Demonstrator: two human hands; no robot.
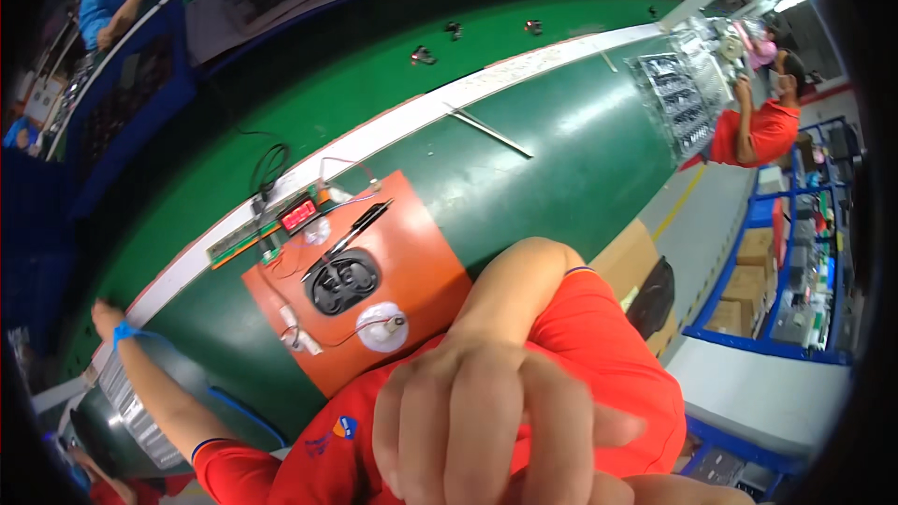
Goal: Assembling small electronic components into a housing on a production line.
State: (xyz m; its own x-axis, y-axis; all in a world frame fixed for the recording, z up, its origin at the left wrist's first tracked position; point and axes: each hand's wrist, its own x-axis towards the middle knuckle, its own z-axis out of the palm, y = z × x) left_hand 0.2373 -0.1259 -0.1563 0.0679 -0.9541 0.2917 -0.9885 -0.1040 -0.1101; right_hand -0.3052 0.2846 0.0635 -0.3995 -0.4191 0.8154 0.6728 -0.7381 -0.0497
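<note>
My right hand is raised close to the camera, fingers bent and pressed side by side, thumb standing off; what lies under the fingertips is hidden. Far to the left my left hand, with a blue strap at the wrist, reaches to the white edge of the belt; its fingers are too small to read. Between my arms lies an orange mat. On it sit a black oval plastic part, a black pen and a white disc with wires. A small red-lit display stands at the mat's far edge.
Beyond the green bench runs a green belt carrying a few small parts. A thin metal rod lies on the bench. At the right, a tray of black parts stands near a person in red. Blue shelving holds boxes.
</note>
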